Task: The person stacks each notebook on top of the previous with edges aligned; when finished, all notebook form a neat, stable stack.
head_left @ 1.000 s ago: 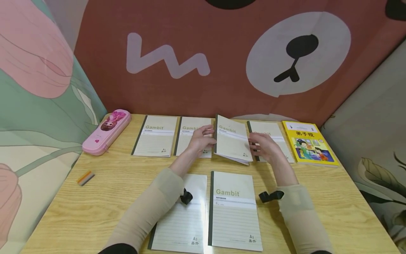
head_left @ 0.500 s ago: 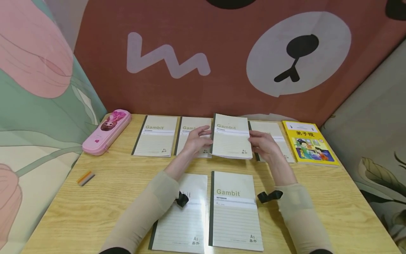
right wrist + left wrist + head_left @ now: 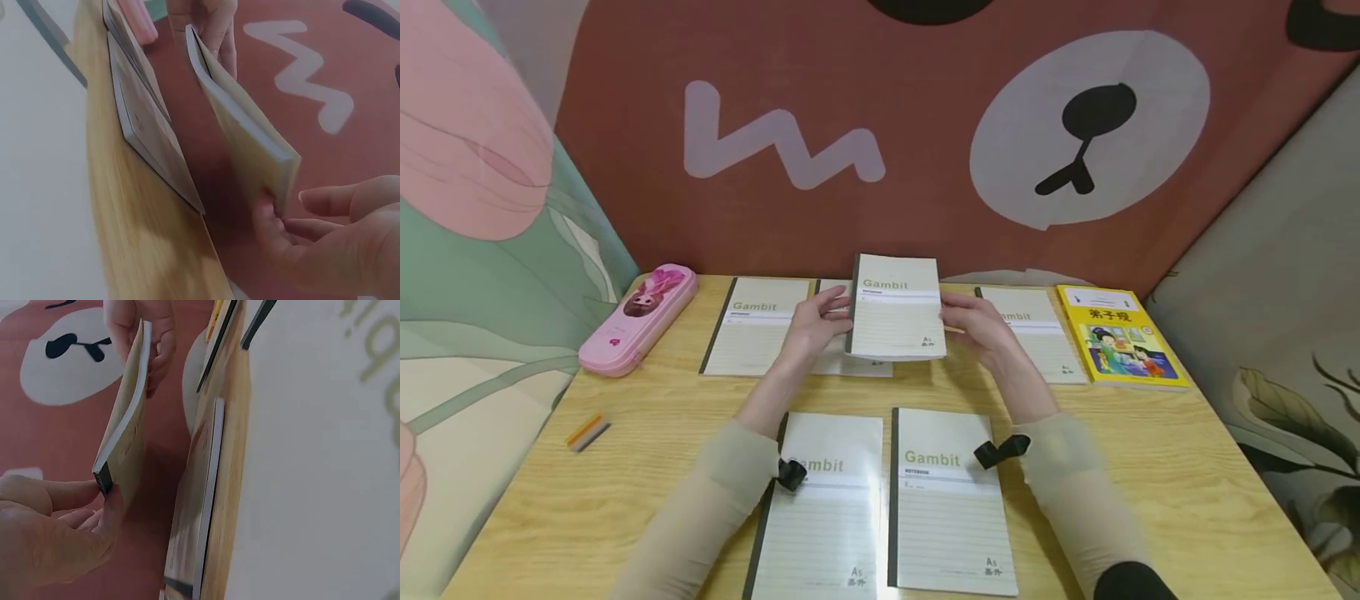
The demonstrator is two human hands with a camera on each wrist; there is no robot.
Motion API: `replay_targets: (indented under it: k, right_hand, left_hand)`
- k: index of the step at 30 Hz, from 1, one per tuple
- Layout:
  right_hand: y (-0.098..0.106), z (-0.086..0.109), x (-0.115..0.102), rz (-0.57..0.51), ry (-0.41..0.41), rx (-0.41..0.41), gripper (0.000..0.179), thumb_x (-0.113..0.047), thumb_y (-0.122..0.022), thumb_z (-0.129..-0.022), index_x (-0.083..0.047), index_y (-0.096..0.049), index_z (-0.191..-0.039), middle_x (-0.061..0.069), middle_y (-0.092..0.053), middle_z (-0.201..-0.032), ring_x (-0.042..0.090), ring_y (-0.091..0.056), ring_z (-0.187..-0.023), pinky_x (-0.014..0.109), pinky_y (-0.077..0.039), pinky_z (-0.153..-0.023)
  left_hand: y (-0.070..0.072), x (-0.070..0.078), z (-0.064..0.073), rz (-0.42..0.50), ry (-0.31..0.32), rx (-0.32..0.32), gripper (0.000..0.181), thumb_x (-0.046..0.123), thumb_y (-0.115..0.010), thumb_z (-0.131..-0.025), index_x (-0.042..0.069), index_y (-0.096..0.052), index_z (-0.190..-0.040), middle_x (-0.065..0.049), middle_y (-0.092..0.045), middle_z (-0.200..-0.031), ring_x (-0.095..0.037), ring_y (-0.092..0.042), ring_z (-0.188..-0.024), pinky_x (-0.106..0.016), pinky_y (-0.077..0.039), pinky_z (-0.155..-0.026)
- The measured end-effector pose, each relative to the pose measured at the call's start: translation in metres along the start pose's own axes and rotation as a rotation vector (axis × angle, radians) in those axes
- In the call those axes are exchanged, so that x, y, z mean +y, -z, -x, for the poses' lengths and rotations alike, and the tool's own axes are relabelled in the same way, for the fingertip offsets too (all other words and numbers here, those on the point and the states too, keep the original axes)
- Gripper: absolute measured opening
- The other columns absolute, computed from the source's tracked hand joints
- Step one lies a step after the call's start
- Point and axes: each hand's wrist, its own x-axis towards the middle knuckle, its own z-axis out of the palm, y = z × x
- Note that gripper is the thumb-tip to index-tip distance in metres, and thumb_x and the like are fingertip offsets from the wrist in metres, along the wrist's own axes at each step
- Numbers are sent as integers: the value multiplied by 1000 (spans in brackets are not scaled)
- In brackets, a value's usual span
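A held notebook (image 3: 893, 315) shows a cream cover, black spine, olive-gold lettering, white band and fine grey ruling; other notebooks (image 3: 953, 525) repeat the pattern. The desk (image 3: 655, 450) is honey-coloured with wood grain. A pink case (image 3: 640, 321) bears a deeper-pink print, while a yellow book (image 3: 1120, 337) carries black characters and a picture in blue, green and red. Strips (image 3: 587, 432) are orange and grey; sleeves (image 3: 1075, 483) are beige. The russet back wall (image 3: 775, 225) wears a lilac zigzag and a pale oval with black marks; the left wall (image 3: 475, 275) pairs pink blooms with green leaves; the right wall (image 3: 1262, 275) is grey, printed with brown and dark-green leaves.
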Motion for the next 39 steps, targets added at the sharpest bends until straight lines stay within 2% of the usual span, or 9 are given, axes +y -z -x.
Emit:
replay_targets:
  k: [4, 7, 16, 21, 26, 31, 39]
  right_hand:
    - [-15, -5, 2, 22, -1, -13, 49, -9, -52, -106, 5, -44, -152, 12, -65, -131, 6, -66, -101, 43, -52, -110]
    - [-25, -7, 4, 11, -9, -24, 50, -9, -52, -106, 8, -42, -152, 22, -58, -142, 6, -66, -101, 51, -45, -118]
    - [-48, -13, 14, 53, -30, -40, 51, -7, -51, -105, 11, -40, -152, 33, -51, -148, 8, -66, -96, 44, -50, -115]
    - [-55, -19, 19, 47, -46, -66, 56, -8, -49, -104, 12, -33, -154, 34, -48, -150, 14, -65, -104, 47, -46, -118]
    - [-58, -23, 23, 58, -81, -74, 56, -8, -50, -104, 10, -34, -154, 31, -48, -151, 28, -61, -122, 50, -45, -120]
    - [-61, -25, 25, 43, -94, -74, 56, -9, -52, -104, 9, -34, -155, 26, -45, -156, 32, -50, -139, 49, -41, -122]
    - [-66, -24, 21, 22, -107, -65, 60, -8, -52, -105, 8, -29, -158, 25, -42, -160, 33, -45, -145, 47, -40, -124]
  left_hand:
    - [17, -5, 1, 23, 16, 11, 67, -8, -61, -97, 12, -42, -157, -14, -55, -153, -29, -57, -135, -39, -51, -115]
    - [24, -9, 1, 30, 20, 18, 67, -10, -59, -97, 10, -41, -158, -14, -54, -154, -29, -55, -137, -39, -49, -116]
    - [38, -24, 0, -39, 33, 34, 71, -15, -56, -95, 6, -37, -159, -16, -51, -156, -30, -54, -135, -39, -50, -115]
    - [43, -28, -2, -121, 21, 46, 68, -13, -56, -95, 7, -39, -158, -16, -51, -156, -30, -53, -139, -41, -49, -116]
    - [45, -28, -1, -187, 28, 46, 68, -11, -57, -94, 7, -41, -158, -16, -51, -157, -30, -50, -144, -41, -45, -120]
    - [48, -26, -2, -204, 56, 8, 67, -7, -59, -97, 6, -37, -159, -17, -48, -158, -31, -46, -147, -41, -41, -123]
    - [50, -23, -5, -232, 122, -46, 62, 9, -51, -104, 7, -29, -162, -18, -39, -164, -33, -37, -153, -44, -33, -128]
